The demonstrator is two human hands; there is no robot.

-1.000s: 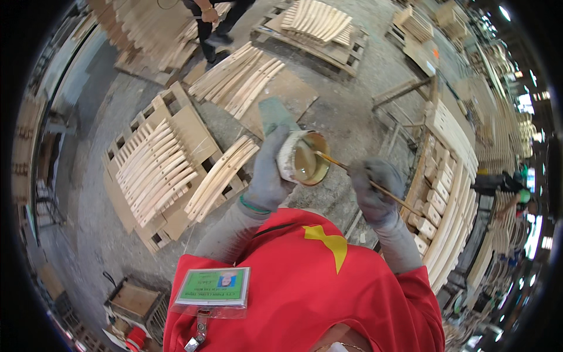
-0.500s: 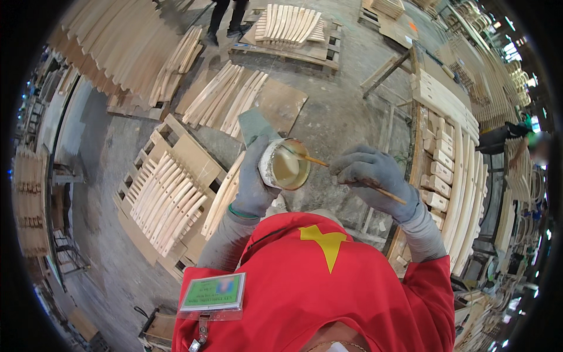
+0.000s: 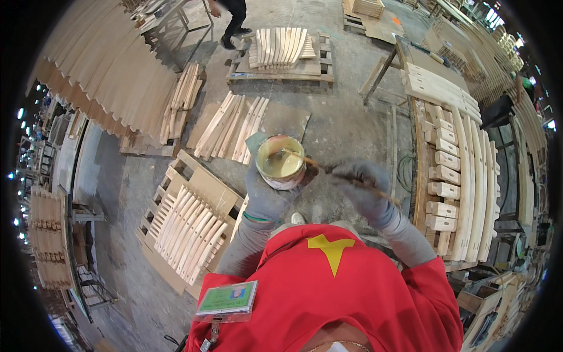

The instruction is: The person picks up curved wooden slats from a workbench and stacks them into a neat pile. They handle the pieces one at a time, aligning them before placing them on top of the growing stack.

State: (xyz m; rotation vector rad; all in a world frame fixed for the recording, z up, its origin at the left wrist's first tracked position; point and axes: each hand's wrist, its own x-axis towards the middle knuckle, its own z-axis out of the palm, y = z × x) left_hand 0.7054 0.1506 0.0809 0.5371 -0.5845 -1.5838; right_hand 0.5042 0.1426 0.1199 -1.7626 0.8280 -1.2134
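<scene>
My gloved left hand [image 3: 267, 198] is wrapped round a small round pot [image 3: 281, 181] with a stained rim. Pale yellowish liquid [image 3: 287, 165] lies inside it. A flat grey-green piece [image 3: 254, 142] shows beside the pot's far left side; how it is held is hidden. Just right of the pot, my gloved right hand [image 3: 362, 186], blurred by motion, grips a thin wooden stick [image 3: 309, 161]. One end of the stick reaches over the rim into the pot, and the other sticks out past my hand. Whether that inner end carries bristles is too small to tell.
At right, a workbench [image 3: 417, 193] bears curved wooden slats [image 3: 469, 193] and short blocks [image 3: 444, 190]. Slats [image 3: 190, 232] lie on a pallet at left, more [image 3: 231, 126] on cardboard ahead. A loaded pallet [image 3: 281, 76] stands farther off, near a person's legs [image 3: 236, 20].
The pot has turned from tipped rightward to mouth up. The stick's inner end has gone farther into it, and my right hand has come a little lower. The whole view has shifted slightly.
</scene>
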